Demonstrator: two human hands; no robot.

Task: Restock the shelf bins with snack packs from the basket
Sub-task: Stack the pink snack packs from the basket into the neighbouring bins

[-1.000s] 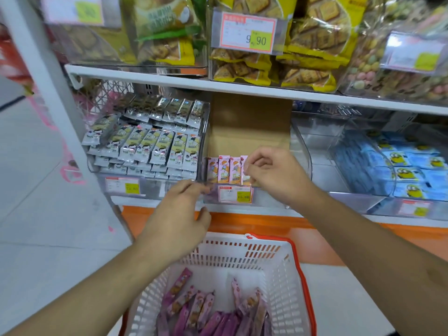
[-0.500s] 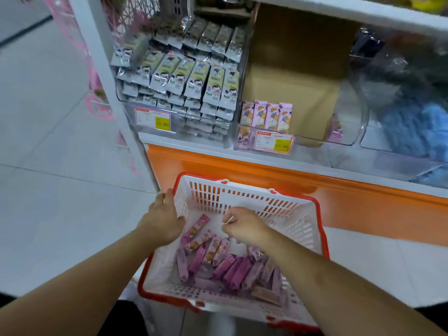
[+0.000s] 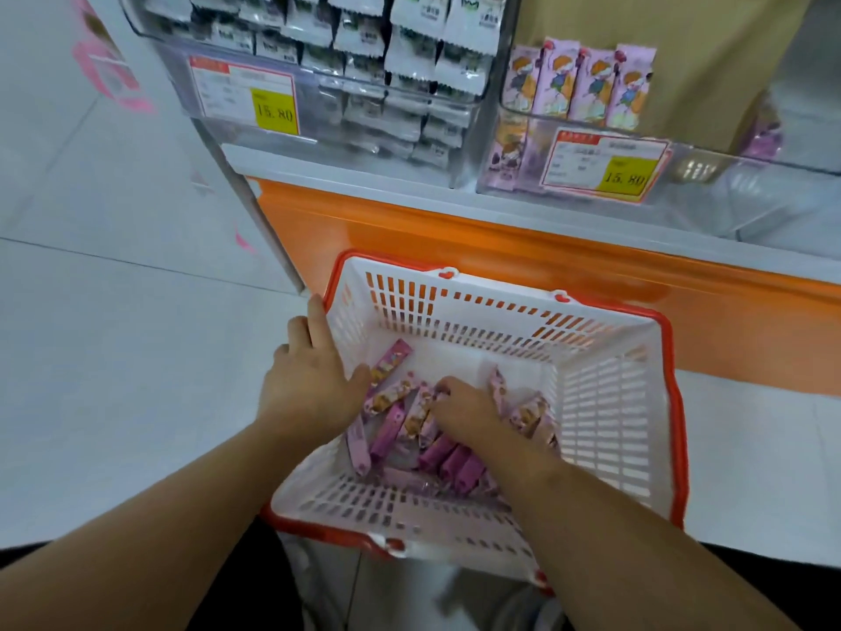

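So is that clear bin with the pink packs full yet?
No, mostly empty. The clear bin holds one short row of upright pink packs at its left end; the rest shows bare plastic and brown cardboard behind.

A person's left hand [image 3: 314, 384] rests on the white basket [image 3: 605, 403] wall while the right hand [image 3: 468, 409] digs among pink snack packs [image 3: 391, 403] inside the basket.
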